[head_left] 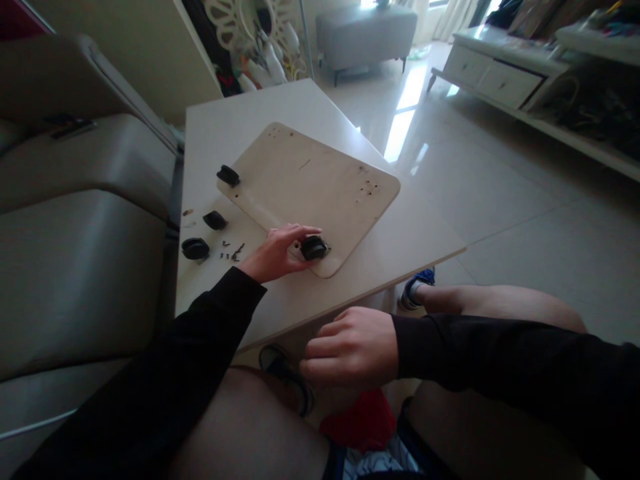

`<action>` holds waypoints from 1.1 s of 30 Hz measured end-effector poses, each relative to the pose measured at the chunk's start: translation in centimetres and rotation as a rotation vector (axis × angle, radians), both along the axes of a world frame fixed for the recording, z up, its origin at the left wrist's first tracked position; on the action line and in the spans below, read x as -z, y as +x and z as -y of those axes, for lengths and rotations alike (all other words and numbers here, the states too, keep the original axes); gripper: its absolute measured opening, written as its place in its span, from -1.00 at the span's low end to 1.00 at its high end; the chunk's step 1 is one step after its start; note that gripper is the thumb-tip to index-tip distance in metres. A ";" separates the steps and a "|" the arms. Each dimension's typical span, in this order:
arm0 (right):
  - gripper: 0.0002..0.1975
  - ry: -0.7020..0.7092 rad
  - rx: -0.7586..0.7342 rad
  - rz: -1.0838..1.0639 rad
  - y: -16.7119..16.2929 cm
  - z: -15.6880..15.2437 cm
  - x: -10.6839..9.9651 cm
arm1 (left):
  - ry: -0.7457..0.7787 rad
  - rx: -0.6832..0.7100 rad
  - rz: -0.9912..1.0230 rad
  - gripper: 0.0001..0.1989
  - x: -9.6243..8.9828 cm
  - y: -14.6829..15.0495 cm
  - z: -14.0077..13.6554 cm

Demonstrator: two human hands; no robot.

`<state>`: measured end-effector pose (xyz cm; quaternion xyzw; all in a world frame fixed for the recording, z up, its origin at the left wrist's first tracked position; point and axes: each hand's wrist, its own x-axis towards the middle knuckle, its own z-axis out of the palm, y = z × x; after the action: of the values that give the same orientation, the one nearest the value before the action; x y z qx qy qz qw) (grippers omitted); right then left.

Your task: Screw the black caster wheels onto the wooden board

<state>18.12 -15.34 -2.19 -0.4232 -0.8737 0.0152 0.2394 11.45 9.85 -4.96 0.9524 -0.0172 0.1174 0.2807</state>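
There are four black casters (pixel 195 248), one pale board (pixel 310 183) and one table (pixel 213 133).

Dim overall; daylight enters at the top by the curtain (pixel 454 21) and throws white glare on the floor (pixel 505 220). The sofa (pixel 85 273) sits in shadow, wheels (pixel 314 249) lose detail, screws (pixel 239 251) look smeared, and wide-angle stretch marks the darker edges.

Beige padded sofa (pixel 75 280) on my left, grey boxy upholstered bench (pixel 367 33) ahead of me, white drawered cabinet (pixel 505 81) to my right
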 end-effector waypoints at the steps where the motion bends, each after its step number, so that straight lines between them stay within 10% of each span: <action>1: -0.83 0.001 -0.001 -0.001 0.0 0.0 0.0 | 0.006 0.004 -0.009 -0.44 0.0 0.0 -0.1; 33: -0.84 -0.010 -0.002 0.024 0.1 -0.1 0.0 | 0.078 -0.043 -0.037 -0.52 -0.4 -0.1 0.5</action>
<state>18.20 -15.28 -2.18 -0.4237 -0.8769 0.0148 0.2266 11.38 9.36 -4.56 0.9649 0.0038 0.1050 0.2409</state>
